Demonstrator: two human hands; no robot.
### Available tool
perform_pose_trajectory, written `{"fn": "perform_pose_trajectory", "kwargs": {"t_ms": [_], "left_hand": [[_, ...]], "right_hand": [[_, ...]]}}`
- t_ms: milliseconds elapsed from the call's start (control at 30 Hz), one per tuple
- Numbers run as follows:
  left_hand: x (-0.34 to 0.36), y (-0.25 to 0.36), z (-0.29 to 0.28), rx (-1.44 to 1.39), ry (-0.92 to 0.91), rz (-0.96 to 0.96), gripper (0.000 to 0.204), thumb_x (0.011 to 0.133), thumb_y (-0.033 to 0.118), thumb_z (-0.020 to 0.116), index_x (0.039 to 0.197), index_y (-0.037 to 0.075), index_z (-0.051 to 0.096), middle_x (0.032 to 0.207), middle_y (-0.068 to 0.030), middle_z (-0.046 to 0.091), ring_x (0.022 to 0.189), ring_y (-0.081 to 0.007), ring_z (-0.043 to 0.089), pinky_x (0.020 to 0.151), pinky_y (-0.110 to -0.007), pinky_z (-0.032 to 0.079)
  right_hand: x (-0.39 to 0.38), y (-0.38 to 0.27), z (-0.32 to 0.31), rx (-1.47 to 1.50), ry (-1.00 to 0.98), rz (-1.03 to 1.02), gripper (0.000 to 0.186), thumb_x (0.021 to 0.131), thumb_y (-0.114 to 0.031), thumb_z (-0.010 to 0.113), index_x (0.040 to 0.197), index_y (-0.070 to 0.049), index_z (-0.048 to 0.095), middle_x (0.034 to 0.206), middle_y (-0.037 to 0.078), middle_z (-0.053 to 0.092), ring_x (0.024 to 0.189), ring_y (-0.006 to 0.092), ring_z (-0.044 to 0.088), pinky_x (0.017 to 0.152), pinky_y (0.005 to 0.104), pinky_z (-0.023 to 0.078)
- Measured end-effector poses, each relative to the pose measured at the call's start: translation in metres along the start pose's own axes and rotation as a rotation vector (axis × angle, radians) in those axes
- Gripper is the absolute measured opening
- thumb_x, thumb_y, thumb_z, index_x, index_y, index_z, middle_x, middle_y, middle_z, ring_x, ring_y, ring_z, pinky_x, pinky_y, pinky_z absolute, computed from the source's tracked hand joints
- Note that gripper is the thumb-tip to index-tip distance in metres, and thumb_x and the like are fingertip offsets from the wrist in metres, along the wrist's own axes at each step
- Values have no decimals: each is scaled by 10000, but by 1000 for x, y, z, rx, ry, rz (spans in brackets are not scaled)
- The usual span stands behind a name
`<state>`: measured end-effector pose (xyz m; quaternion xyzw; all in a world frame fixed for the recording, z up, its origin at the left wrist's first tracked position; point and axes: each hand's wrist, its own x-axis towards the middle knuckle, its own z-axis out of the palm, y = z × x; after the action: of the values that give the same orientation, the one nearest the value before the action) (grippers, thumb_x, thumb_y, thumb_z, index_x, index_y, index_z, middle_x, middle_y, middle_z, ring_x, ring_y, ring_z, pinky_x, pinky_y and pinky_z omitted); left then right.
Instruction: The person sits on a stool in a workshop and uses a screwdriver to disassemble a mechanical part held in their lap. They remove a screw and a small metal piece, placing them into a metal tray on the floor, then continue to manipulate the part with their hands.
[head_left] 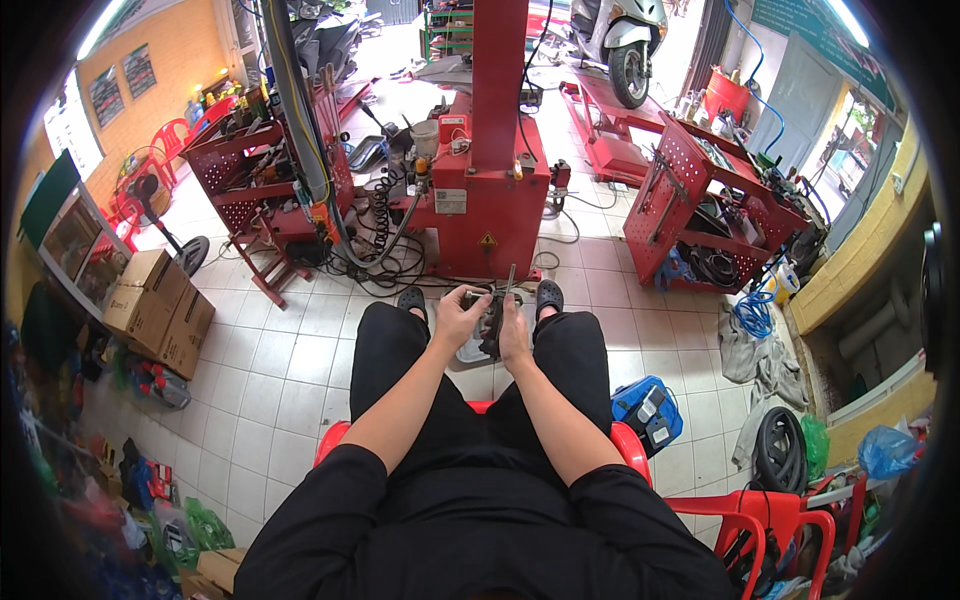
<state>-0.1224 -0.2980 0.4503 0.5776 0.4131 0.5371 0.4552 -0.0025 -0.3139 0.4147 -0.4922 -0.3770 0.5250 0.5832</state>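
My left hand (460, 315) is closed, its thumb and fingertips pinching a small metal piece whose kind is too small to make out. Close beside it, my right hand (514, 335) is wrapped along a dark metal mechanical part (491, 328), held between my knees. A thin straight metal rod (513, 274) points up from the top of my right hand; whether it belongs to the part or is a separate tool, I cannot tell. Beneath my hands a grey tray (470, 351) lies on the floor, partly covered by them.
A red machine with a post (490, 225) stands ahead. Red tool carts (690, 205) flank it, with hoses and cables on the floor. Cardboard boxes (158, 310) are at left, a blue case (648, 413) at right. A scooter (625, 50) stands on a far lift; I sit on a red chair.
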Motion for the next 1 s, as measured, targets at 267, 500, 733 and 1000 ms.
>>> {"fn": "perform_pose_trajectory", "kwargs": {"t_ms": [267,500,733,1000], "left_hand": [[1,-8,0,-10,74,-34,263,836,271,645,739,50,541,642,3,574,562,-54,515,509,-204,409],[0,-13,-3,-308,178,-201,198,887,250,516,780,83,512,665,-8,548,549,-97,516,481,-226,411],[4,-9,-4,-457,224,-440,183,881,179,423,1018,99,514,668,8,482,516,-97,471,423,-234,355],[2,2,-4,-244,-5,-328,180,863,218,555,939,62,603,585,54,428,413,-26,355,363,-194,246]], "right_hand": [[-2,0,2,-99,53,3,610,865,-590,407,961,1,527,740,91,574,648,164,559,602,306,450],[-6,-6,0,86,-78,28,597,877,-582,368,962,-15,533,770,95,597,671,160,591,617,300,485],[-11,-17,7,378,-252,102,582,881,-526,281,999,-40,580,801,108,653,629,213,630,598,323,523],[-11,-27,-1,466,-229,224,571,860,-504,279,918,-36,601,777,118,643,586,255,608,594,360,509]]}}
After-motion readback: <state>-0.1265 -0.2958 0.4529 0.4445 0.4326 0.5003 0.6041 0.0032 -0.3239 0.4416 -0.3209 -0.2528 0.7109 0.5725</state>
